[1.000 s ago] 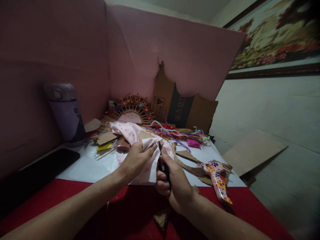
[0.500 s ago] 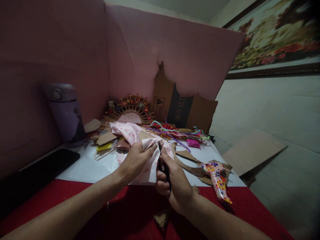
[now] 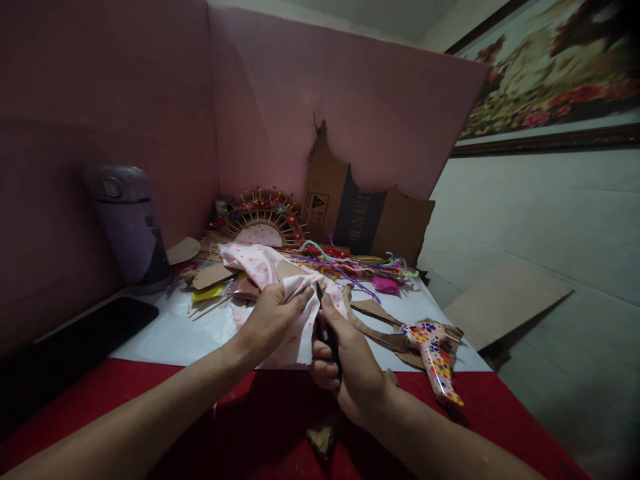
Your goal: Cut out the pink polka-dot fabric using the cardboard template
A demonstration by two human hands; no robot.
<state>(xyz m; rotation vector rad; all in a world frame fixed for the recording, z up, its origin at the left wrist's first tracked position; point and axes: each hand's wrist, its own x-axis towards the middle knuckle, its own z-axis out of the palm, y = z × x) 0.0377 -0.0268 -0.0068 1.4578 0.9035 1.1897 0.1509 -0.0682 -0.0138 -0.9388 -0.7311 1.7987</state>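
My left hand [image 3: 270, 317] pinches a white cloth with red dots [image 3: 255, 261], thumb on top. Part of the cloth hangs down between my hands, its plain pale side showing. My right hand [image 3: 347, 363] is closed round black scissors [image 3: 329, 343]. Their dark pointed end meets the cloth edge beside my left thumb; the loops are mostly hidden by my fingers. A piece of cardboard [image 3: 290, 269] shows against the cloth. To the right, a flower-patterned glue gun [image 3: 433, 357] lies on cardboard scraps [image 3: 377, 312].
A half-round stick fan with flowers [image 3: 265, 217] and a cut cardboard sheet [image 3: 367, 207] stand at the back. Colourful pipe cleaners [image 3: 345, 263] lie before them. At left are a purple bottle [image 3: 130, 230] and a black phone [image 3: 95, 333]. A cardboard scrap [image 3: 323, 437] lies on the red cloth.
Almost nothing differs. Both hands keep the same hold on the cloth and scissors; the whole view has shifted very slightly.
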